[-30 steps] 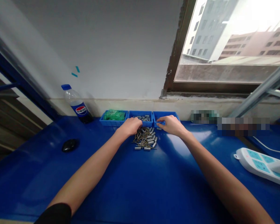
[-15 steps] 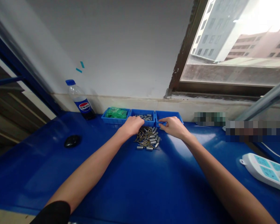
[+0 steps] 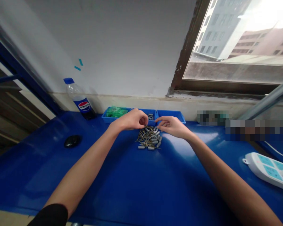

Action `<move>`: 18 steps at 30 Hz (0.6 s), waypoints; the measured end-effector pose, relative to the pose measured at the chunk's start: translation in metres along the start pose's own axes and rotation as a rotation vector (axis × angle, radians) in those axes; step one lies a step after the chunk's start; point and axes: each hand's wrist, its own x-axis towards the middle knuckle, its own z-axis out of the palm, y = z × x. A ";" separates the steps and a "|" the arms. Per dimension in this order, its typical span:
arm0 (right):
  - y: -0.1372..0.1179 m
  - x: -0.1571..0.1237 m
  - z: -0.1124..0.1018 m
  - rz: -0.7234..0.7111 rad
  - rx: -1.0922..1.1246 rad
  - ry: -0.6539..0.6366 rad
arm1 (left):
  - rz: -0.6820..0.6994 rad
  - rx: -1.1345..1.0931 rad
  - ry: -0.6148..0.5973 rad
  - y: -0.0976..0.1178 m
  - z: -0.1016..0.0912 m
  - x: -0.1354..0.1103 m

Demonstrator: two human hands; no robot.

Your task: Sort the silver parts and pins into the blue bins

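Observation:
A small pile of brass-coloured, screw-like pins [image 3: 143, 138] and grey metal cylinders [image 3: 155, 142] lies on the blue table. At its far left edge is my left hand [image 3: 132, 120], thumb and forefinger curled into a pinch; whatever is between the tips is too small to make out. My right hand [image 3: 171, 126] reaches in from the right with its forefinger stretched out and thumb apart, tips beside the grey cylinders at the pile's top right. Behind the hands, the middle blue bin [image 3: 145, 110] holds more grey cylinders, partly hidden by my left hand.
A left bin [image 3: 105, 118] contains green plastic packets [image 3: 116, 111]; a right bin [image 3: 176, 114] adjoins the middle one. A cola bottle [image 3: 83, 105] and a black mouse [image 3: 72, 141] are at left. On the right lies a white power strip [image 3: 257, 161].
My left hand has come back from the middle bin's front edge and turned, showing its pinch. My right hand has shifted slightly left from the right bin, and its forefinger has straightened.

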 end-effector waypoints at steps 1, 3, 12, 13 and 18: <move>0.000 -0.001 0.001 0.031 0.088 -0.064 | 0.023 -0.074 0.007 0.000 0.000 0.000; 0.000 -0.001 0.003 0.089 0.225 -0.140 | 0.057 -0.174 0.023 0.000 0.000 0.000; 0.002 0.000 0.007 0.162 0.512 -0.036 | 0.106 -0.325 0.107 0.009 0.003 0.001; 0.002 0.000 0.007 0.161 0.522 -0.015 | 0.105 -0.321 0.122 0.009 0.005 0.003; 0.004 0.003 0.002 0.130 0.439 0.116 | -0.005 0.001 0.107 0.007 0.011 0.007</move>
